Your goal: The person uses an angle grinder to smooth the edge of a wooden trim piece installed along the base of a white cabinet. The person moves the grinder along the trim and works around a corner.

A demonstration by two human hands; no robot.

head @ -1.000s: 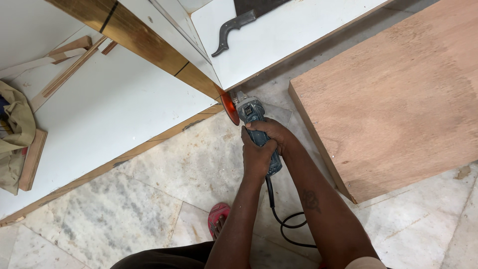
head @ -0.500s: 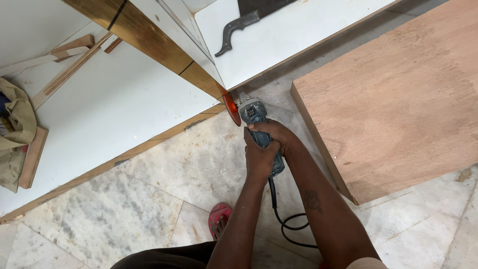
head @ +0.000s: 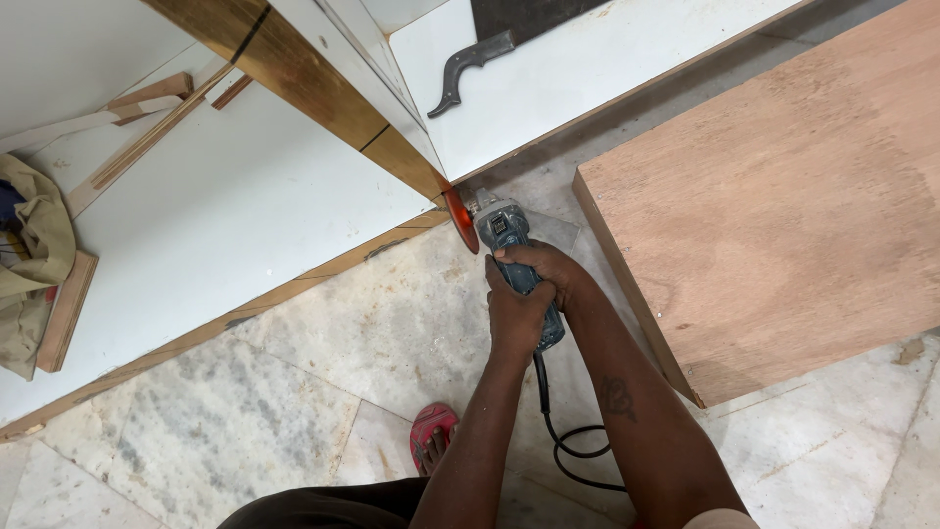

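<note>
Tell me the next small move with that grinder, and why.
Probably ease the orange disc a little further along the brown wooden edge: both hands, left hand and right hand, grip the angle grinder, and the disc sits at the strip's lower end.

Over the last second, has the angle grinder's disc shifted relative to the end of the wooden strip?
No. The grinder's orange disc sits against the wooden strip's end, as before; both hands grip the grinder body.

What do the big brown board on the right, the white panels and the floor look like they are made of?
The brown board looks like raw plywood: reddish veneer with visible grain, matt, unfinished. The white panels seem to be wood-based board with a smooth white laminate face; brown wood shows along their edges. The floor looks like polished marble or similar stone, grey-veined, in large tiles. Both hands grip a blue-grey power grinder, probably plastic-bodied.
</note>
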